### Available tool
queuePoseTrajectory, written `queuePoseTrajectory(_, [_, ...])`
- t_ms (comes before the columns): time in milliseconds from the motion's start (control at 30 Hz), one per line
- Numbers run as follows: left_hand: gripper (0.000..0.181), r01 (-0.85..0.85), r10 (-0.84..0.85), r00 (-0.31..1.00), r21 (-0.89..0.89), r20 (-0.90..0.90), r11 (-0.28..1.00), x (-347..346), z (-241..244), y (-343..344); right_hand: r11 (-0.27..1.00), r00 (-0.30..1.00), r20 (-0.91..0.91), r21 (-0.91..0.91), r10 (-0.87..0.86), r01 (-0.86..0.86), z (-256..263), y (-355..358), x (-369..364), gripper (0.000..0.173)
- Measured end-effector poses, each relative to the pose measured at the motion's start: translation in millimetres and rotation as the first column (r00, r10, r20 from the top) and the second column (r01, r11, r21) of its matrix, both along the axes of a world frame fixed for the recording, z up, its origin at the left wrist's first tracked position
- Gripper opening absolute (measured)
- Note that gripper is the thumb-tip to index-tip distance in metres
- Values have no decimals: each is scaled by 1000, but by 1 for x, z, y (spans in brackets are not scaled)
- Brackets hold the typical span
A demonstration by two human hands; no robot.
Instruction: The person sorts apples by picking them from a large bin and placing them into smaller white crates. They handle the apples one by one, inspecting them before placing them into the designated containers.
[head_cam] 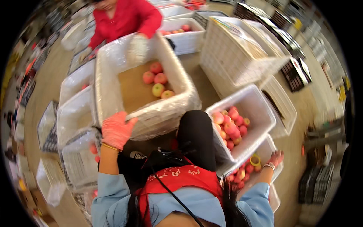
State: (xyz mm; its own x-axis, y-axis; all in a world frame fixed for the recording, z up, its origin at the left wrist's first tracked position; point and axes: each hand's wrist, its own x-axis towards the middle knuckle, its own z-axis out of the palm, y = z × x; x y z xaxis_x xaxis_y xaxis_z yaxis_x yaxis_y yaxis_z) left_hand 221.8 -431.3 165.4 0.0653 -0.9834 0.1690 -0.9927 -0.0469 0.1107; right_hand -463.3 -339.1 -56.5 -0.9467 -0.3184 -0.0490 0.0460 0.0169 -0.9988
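My left hand (117, 129), in a pink glove, rests on the near left corner of a large plastic-lined crate (158, 113). Its thumb lies along the rim. Inside that crate several apples (156, 79) sit on a brown bottom. My right hand (276, 158), also gloved, is at the right edge of a lower white crate (268, 146), which holds apples (241, 173) and a yellow ring (255, 160); whether it grips the edge is unclear. Above this one, a white crate (255, 113) holds many red apples (231, 127).
Across the large crate a co-worker in a red top (124, 20) reaches in with a white-gloved hand (137, 46). Stacked white crates (227, 54) stand at the upper right. More lined crates (76, 113) line the left side. Another apple crate (183, 39) stands beyond.
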Motion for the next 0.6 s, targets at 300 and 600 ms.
queuePoseTrajectory(300, [25, -235, -75, 288, -146, -955, 961, 19, 5, 14, 233, 252, -309, -97, 917, -968, 219, -258, 335, 27])
queuePoseTrajectory(600, [95, -448, -333, -393, -138, -857, 883, 41, -22, -35, -381, -776, 254, 924, 577, 19, 216, -340, 548, 43])
